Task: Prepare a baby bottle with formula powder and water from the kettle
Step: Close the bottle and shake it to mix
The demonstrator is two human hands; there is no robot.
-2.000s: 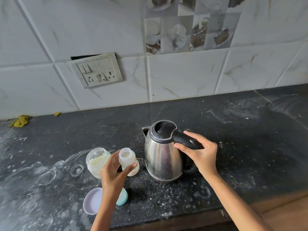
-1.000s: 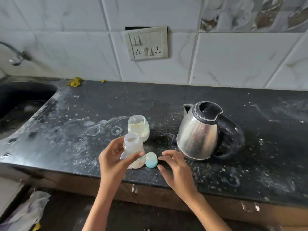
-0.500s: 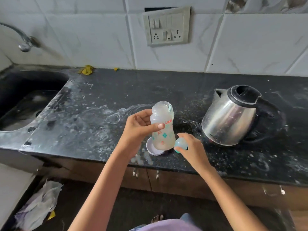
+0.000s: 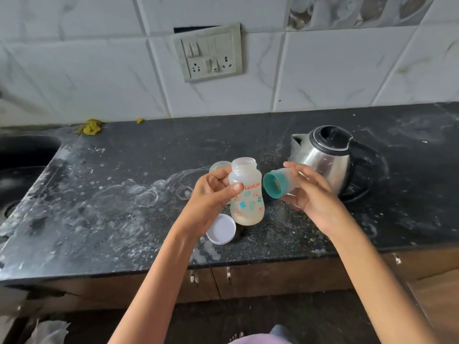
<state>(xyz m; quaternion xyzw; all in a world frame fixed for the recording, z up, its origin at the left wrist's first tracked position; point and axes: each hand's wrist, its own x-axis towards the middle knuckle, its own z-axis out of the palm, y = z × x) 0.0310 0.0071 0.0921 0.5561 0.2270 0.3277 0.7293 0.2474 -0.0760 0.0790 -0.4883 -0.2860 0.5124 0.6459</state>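
I count 1 bottle (image 4: 246, 194), 1 teal cap (image 4: 277, 185), 1 kettle (image 4: 323, 157), 1 white lid (image 4: 221, 229). Bottle uncapped, cloudy, printed. Left hand (image 4: 211, 197) fingers wrapped round it; right hand (image 4: 310, 192) fingers pinch cap.

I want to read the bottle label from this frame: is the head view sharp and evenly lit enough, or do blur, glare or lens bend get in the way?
Head view: light is soft, no harsh shadows; the bottle in the left hand is sharp enough to read its orange lettering; the right hand is slightly motion-blurred; the kettle shows mild glare; tile lines bow from wide-angle distortion.
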